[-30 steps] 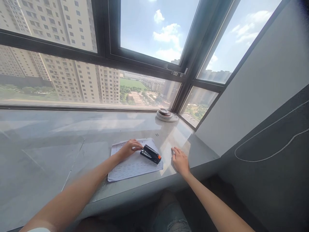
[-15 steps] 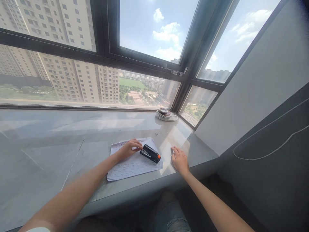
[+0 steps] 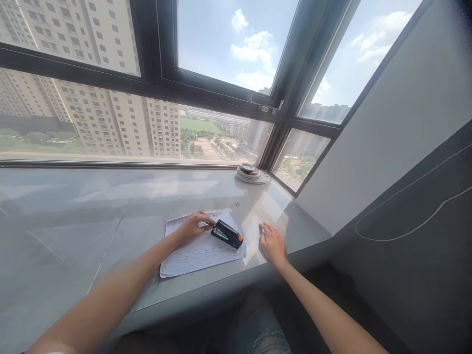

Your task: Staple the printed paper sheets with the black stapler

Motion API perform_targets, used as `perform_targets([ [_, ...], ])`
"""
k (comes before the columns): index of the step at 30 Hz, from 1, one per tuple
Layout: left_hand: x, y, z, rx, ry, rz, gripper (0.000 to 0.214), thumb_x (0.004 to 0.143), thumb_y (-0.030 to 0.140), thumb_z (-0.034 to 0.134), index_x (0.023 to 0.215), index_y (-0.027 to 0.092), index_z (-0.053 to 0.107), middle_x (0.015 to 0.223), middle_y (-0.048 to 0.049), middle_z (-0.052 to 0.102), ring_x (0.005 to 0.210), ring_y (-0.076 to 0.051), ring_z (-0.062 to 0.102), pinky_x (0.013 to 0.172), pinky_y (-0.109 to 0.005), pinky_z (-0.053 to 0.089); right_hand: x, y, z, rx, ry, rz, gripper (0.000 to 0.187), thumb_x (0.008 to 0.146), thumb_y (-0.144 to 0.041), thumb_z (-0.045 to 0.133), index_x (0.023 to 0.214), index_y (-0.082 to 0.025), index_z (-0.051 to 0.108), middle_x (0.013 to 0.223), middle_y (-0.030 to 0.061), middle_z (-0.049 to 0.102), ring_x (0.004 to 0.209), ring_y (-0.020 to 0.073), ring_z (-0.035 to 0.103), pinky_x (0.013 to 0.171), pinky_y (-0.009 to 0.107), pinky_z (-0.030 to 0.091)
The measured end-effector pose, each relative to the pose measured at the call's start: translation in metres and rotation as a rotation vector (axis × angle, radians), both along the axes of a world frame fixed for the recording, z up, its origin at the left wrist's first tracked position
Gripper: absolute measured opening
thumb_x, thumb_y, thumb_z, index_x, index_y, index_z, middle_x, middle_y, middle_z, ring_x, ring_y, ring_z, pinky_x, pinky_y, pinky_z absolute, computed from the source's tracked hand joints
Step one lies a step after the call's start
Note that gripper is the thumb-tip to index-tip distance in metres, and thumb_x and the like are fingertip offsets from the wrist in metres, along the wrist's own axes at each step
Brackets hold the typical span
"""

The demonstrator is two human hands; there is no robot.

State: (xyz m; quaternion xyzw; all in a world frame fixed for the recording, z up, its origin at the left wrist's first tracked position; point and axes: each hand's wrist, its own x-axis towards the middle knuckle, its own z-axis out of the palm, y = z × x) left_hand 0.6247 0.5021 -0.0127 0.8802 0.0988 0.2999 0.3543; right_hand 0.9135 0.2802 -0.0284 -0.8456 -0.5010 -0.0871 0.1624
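A black stapler (image 3: 227,234) with an orange tip at its right end lies on a stack of printed paper sheets (image 3: 191,263). My left hand (image 3: 191,227) reaches over the sheets, its thumb and fingers closed at the stapler's left end. What lies between those fingertips is partly hidden. To the right of the paper, my right hand (image 3: 273,243) rests palm down on the sill with its fingers stretched out, holding nothing.
The grey sill (image 3: 66,236) runs along the dark-framed window. A stack of round dishes or lids (image 3: 251,173) stands in the far corner. Small metal pieces (image 3: 237,203) lie behind the paper. A beaded cord (image 3: 398,240) hangs at the right wall.
The whole view has shifted slightly, so things sit a little further left. Both hands and the stapler keep nearly the same places relative to the paper.
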Motion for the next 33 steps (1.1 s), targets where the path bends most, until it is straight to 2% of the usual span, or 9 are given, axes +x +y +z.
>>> perform_targets([
  [16,-0.002,0.006,-0.002,-0.026,0.067,0.019,0.022,0.091,0.036,0.072,0.110,0.028,0.081,0.103,-0.0068,0.079,0.104,-0.025,0.068,0.091,-0.038,0.055,0.001,-0.001,-0.001,-0.001,0.029,-0.007,0.049,0.097,-0.020,0.039,0.139,-0.020,0.064,0.152,0.0081,0.057,0.136,0.0275,0.053,0.113,0.041,0.037],
  [23,-0.004,0.002,0.006,-0.042,0.066,0.015,0.025,0.089,0.037,0.072,0.111,0.025,0.079,0.107,-0.0064,0.078,0.102,-0.024,0.068,0.093,-0.038,0.053,0.000,0.000,0.000,-0.006,0.026,-0.008,0.049,0.096,-0.019,0.040,0.138,-0.020,0.065,0.151,0.0084,0.058,0.137,0.0271,0.053,0.112,0.040,0.039],
  [25,-0.005,0.000,0.009,-0.039,0.062,0.045,0.025,0.090,0.036,0.071,0.111,0.026,0.078,0.110,-0.0052,0.077,0.101,-0.023,0.068,0.092,-0.036,0.052,-0.001,0.000,0.002,-0.004,0.029,-0.010,0.049,0.096,-0.019,0.040,0.138,-0.019,0.065,0.151,0.0089,0.058,0.136,0.0274,0.053,0.112,0.041,0.039],
  [28,-0.005,0.001,0.010,-0.070,0.026,0.160,0.023,0.093,0.037,0.064,0.108,0.025,0.077,0.110,-0.0052,0.076,0.096,-0.021,0.070,0.083,-0.032,0.054,-0.002,-0.001,0.003,0.000,0.028,-0.010,0.049,0.095,-0.019,0.040,0.138,-0.019,0.065,0.150,0.0096,0.058,0.135,0.0273,0.054,0.112,0.041,0.039],
  [33,-0.002,0.006,0.006,-0.116,-0.046,0.328,0.022,0.093,0.038,0.061,0.095,0.021,0.075,0.092,-0.0042,0.078,0.080,-0.020,0.073,0.079,-0.033,0.055,0.000,-0.001,0.001,-0.009,0.032,0.002,0.048,0.096,-0.019,0.040,0.138,-0.018,0.064,0.150,0.0104,0.058,0.136,0.0275,0.053,0.113,0.041,0.038],
])
